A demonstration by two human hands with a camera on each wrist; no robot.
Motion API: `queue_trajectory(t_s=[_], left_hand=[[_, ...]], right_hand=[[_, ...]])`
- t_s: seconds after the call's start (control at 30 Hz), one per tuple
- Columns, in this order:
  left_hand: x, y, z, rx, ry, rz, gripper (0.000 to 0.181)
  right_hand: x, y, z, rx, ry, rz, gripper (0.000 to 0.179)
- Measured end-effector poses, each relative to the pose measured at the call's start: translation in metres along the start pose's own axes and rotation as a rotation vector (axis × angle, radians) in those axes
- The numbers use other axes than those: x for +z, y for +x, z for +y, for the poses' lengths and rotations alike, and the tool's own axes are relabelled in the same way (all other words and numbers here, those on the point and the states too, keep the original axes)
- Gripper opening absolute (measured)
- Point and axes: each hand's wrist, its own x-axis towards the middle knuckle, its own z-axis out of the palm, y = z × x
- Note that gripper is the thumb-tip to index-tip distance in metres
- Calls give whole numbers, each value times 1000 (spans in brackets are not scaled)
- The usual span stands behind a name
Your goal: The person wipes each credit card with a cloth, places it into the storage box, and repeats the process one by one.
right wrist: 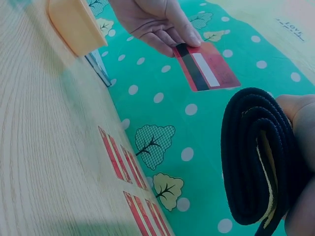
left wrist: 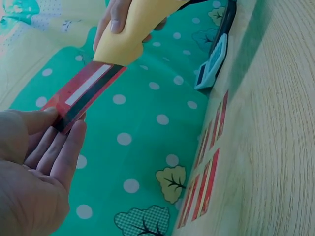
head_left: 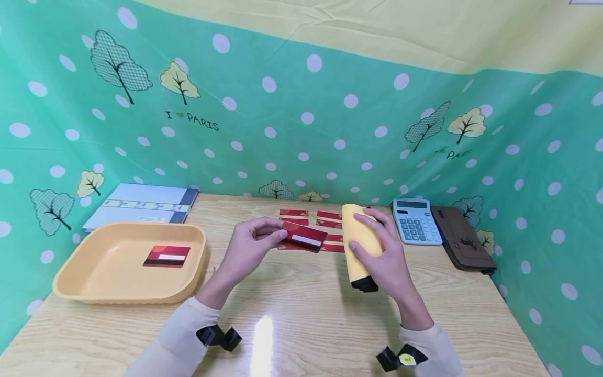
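Between tray (head_left: 108, 267) and calculator (head_left: 416, 222), left hand (head_left: 252, 245) pinching card (head_left: 305, 236), right hand (head_left: 387, 250) gripping yellow roll (head_left: 354, 235), partly blocking red strips (head_left: 329, 224)

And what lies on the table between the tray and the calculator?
Flat red pieces lie there, partly behind the card in the left hand; the head view shows this.

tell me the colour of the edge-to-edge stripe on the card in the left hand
The stripe is black, clearest in the left wrist view.
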Motion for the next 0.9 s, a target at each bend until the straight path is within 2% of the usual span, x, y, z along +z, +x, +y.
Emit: queue_trajectory(t_s=[0.2,0.43,0.67,0.9], left_hand=[[3,1,0,-53,-100,17,34],[6,0,0,-74,-145,50,38],[11,0,0,-120,-148,25,41],[15,-1,0,-121,-167,2,44]], right_hand=[[1,-1,-1,7,-4,-5,54],[6,-4,-5,19,9,-17,55],[10,-5,-7,-3,22,-25,55],[15,-7,-10,-6,21,-39,55]])
